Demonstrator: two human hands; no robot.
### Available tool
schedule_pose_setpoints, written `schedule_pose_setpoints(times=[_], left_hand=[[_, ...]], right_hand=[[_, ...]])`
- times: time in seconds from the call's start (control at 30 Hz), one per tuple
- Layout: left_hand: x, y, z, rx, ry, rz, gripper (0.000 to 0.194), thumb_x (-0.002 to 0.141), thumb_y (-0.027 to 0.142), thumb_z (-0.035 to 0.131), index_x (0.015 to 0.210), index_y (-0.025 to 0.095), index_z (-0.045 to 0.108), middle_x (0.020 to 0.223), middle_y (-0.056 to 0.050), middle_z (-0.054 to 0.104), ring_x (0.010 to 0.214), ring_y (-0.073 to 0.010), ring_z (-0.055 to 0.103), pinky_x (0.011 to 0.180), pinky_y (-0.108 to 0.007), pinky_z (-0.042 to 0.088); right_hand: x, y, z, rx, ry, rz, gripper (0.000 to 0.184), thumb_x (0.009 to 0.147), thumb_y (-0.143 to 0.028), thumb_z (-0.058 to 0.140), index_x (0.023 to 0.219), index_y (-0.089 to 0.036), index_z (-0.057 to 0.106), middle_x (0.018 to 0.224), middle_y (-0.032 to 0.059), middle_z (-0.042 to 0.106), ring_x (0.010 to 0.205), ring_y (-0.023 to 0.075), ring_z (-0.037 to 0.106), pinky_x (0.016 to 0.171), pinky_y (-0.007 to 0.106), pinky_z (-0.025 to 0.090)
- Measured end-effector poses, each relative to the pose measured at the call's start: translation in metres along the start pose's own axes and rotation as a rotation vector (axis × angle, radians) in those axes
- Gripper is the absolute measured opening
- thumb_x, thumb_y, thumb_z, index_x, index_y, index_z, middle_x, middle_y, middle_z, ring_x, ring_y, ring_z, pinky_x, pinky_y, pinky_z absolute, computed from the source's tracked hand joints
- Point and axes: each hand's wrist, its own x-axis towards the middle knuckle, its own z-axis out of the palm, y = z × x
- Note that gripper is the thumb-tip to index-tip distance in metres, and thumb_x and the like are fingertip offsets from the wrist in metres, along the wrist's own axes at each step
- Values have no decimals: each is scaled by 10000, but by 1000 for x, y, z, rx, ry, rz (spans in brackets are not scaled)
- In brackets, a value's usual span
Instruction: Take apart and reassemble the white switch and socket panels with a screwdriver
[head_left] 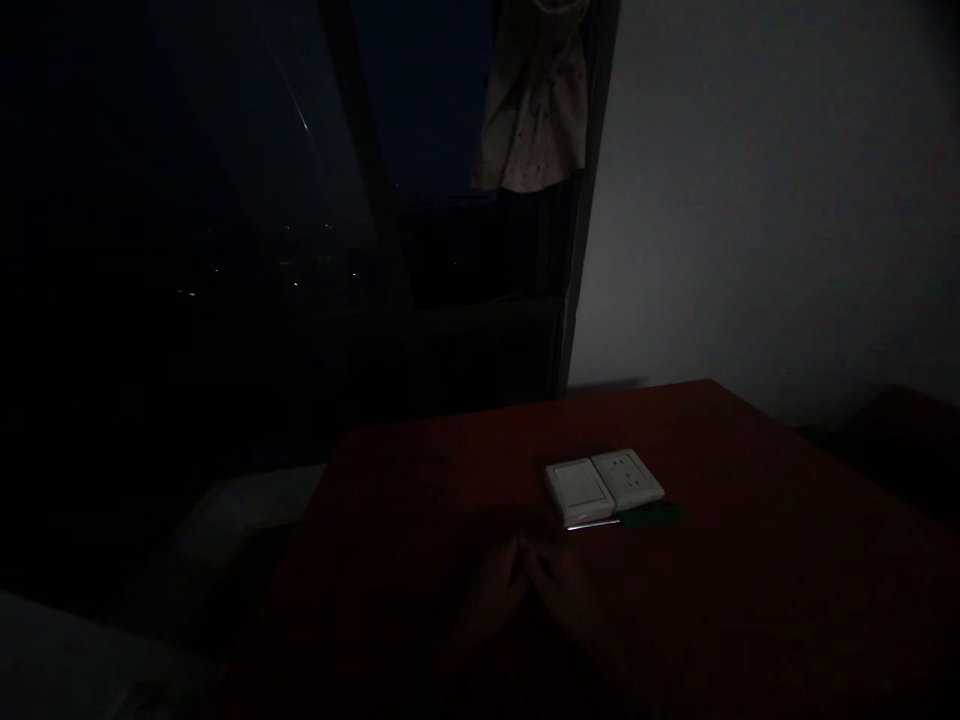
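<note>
My left hand [496, 580] and my right hand [561, 580] rest at the near part of the red table [450, 460], meeting at the fingertips. Their fingers look curled together, though the dim light hides most detail; no object shows in either hand. Just beyond my right hand lie a white wall switch plate [579, 488] and, touching its right side, a white wall socket [628, 478]. Along their near edge is a screwdriver with a shiny metal shaft [594, 525] and a green handle [652, 514].
A dark window [262, 230] with small distant lights fills the left and back. A light cloth [532, 110] hangs by its frame. The pale wall [750, 220] stands behind the table at right. A whitish ledge [255, 498] shows to the left.
</note>
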Motion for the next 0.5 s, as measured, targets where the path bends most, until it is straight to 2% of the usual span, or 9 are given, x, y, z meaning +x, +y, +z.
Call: schedule_pose_setpoints(times=[0.23, 0.5], left_hand=[[0, 4, -2, 19, 4, -4, 234, 894, 218, 416, 1056, 203, 585, 1071, -76, 667, 961, -222, 610, 860, -316, 443], [0, 1, 1, 3, 6, 4, 215, 902, 209, 407, 1031, 200, 579, 1050, -65, 668, 941, -200, 608, 843, -297, 445]], right_hand=[[-1, -1, -1, 8, -3, 1, 485, 945, -429, 320, 747, -168, 677, 717, 43, 694, 672, 179, 625, 622, 256, 434], [0, 0, 0, 3, 6, 7, 521, 944, -451, 303, 684, -167, 655, 668, 42, 673, 632, 178, 607, 606, 260, 429]])
